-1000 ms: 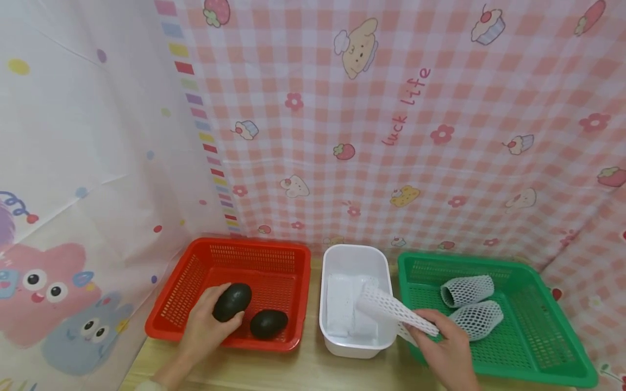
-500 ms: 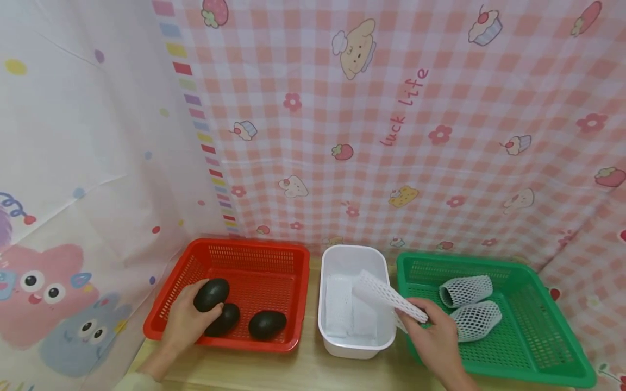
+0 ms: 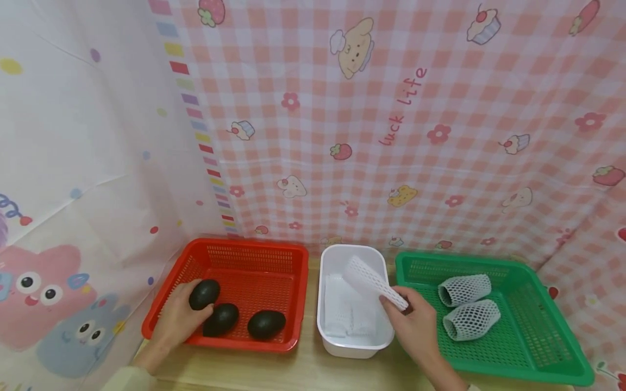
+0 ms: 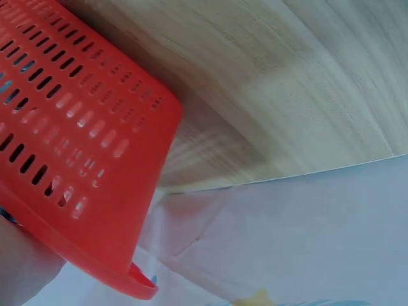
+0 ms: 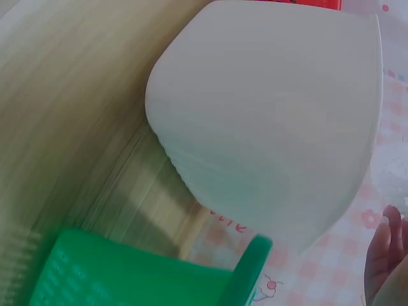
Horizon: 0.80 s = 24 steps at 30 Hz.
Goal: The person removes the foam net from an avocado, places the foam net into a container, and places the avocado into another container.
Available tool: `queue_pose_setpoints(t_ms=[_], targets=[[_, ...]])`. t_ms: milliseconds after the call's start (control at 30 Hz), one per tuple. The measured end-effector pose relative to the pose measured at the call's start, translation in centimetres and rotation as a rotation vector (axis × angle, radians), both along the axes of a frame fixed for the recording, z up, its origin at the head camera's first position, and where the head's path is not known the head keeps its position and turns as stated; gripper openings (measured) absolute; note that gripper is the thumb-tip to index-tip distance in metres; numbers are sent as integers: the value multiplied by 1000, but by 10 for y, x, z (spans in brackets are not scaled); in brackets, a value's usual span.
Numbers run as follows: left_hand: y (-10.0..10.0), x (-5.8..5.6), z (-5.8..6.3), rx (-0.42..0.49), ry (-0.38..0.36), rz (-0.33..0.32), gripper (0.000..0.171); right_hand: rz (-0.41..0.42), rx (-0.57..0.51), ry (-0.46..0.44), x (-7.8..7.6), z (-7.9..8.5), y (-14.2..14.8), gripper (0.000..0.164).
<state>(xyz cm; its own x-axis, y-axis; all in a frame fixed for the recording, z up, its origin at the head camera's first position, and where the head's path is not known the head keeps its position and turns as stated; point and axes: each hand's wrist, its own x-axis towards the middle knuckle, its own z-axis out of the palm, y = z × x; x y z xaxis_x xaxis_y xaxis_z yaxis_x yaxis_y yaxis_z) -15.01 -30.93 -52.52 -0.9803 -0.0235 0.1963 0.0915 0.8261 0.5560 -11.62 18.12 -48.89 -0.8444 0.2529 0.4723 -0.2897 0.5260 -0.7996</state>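
In the head view my left hand [image 3: 177, 315] grips a dark avocado [image 3: 204, 294] over the left side of the red basket [image 3: 304, 271]. Two more avocados, a near one [image 3: 221, 319] and one farther right [image 3: 266, 325], lie on the basket floor. My right hand [image 3: 414, 321] pinches the lower end of a white foam net sleeve [image 3: 369, 279], which slants up and left over the white tub [image 3: 349, 352]. The sleeve looks flat. The left wrist view shows only part of the left hand [image 4: 25, 268] by the basket rim; the right wrist view catches some fingers [image 5: 380, 252].
To the right stands a green basket [image 3: 562, 315] holding two foam net sleeves, one behind [image 3: 464, 290] and one in front [image 3: 472, 320]. All three containers sit side by side on a wooden table [image 3: 274, 372], against a pink checked cloth [image 3: 318, 130].
My left hand has moved left with the avocado, uncovering another avocado beside it. My right hand has shifted left and slightly up, carrying the sleeve farther over the tub.
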Motion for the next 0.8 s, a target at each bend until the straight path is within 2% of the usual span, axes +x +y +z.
queue_pose_setpoints(t_ms=[300, 533, 800], targets=[[-7, -4, -4, -51, -58, -9, 69, -61, 22, 18, -12, -1, -18, 24], [-9, -6, -5, -65, -105, -12, 69, -85, -2, -81, -20, -2, -24, 20], [-11, -9, -6, -75, -136, -16, 69, -116, -35, -161, -28, -1, -27, 25]])
